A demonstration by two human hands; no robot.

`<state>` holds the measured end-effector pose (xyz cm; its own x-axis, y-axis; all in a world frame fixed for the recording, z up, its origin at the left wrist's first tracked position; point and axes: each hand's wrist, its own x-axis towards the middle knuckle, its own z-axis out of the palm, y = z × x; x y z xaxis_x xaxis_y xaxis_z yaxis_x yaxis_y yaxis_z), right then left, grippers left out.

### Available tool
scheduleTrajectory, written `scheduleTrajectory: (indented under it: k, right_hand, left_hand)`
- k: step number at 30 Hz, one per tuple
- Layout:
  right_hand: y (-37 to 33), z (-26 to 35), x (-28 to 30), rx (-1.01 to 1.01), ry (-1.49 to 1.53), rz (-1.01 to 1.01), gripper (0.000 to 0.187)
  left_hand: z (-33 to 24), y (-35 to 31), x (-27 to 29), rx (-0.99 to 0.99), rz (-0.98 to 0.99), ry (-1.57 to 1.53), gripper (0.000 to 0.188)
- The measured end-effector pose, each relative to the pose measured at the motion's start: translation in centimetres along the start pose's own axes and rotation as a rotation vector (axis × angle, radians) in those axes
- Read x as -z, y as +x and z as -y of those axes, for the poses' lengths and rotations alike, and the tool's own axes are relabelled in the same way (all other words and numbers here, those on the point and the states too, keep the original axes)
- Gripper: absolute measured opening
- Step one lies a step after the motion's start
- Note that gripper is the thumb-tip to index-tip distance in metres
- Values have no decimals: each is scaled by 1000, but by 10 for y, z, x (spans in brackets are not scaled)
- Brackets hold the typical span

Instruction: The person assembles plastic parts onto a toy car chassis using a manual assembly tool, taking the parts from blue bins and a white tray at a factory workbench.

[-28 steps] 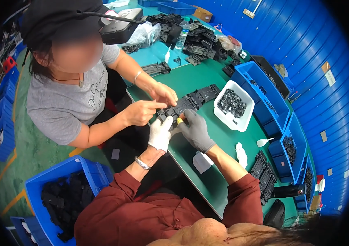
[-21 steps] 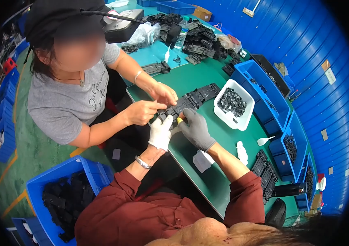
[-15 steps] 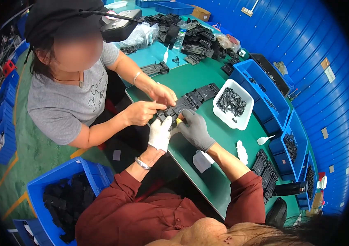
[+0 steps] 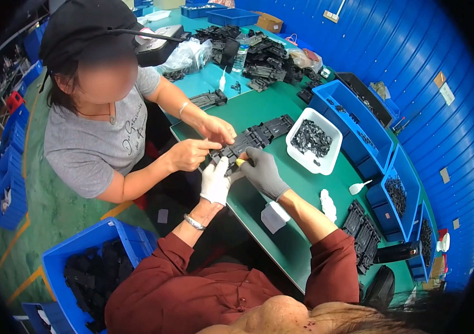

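A long black moulded plastic frame [image 4: 256, 136] lies slantwise over the green table's edge. My left hand [image 4: 215, 182], in a white glove, grips its near end with the thumb on top. My right hand [image 4: 263, 171], in a grey glove, has its fingers bent and closed at the frame's right edge; something yellow shows at its fingertips. What lies under those fingers is hidden. Across from me a co-worker's bare hands [image 4: 191, 154] touch the same frame, one finger pointing onto its near part.
Right of the frame stands a white tray [image 4: 335, 151] of small black parts. Blue bins [image 4: 354, 125] line the table's right side. More black frames [image 4: 362, 236] lie near my right elbow, beside a white squeeze bottle [image 4: 356, 188]. A blue crate [image 4: 53, 261] of black pieces stands lower left.
The view has shifted slightly. My hands and the co-worker's stay on the frame in nearly the same positions.
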<state>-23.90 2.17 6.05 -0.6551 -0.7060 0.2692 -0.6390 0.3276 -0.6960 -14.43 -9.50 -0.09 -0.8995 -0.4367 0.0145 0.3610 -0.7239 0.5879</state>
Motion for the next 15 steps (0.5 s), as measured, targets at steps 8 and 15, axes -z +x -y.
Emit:
scheduleTrajectory:
  k: [8, 15]
  right_hand:
    - [3, 2, 11, -96, 365, 78, 25]
    - [-20, 9, 30, -103, 473, 66, 26]
  left_hand:
    - [-4, 16, 10, -104, -50, -34, 39]
    - [-25, 46, 34, -28, -16, -255, 49]
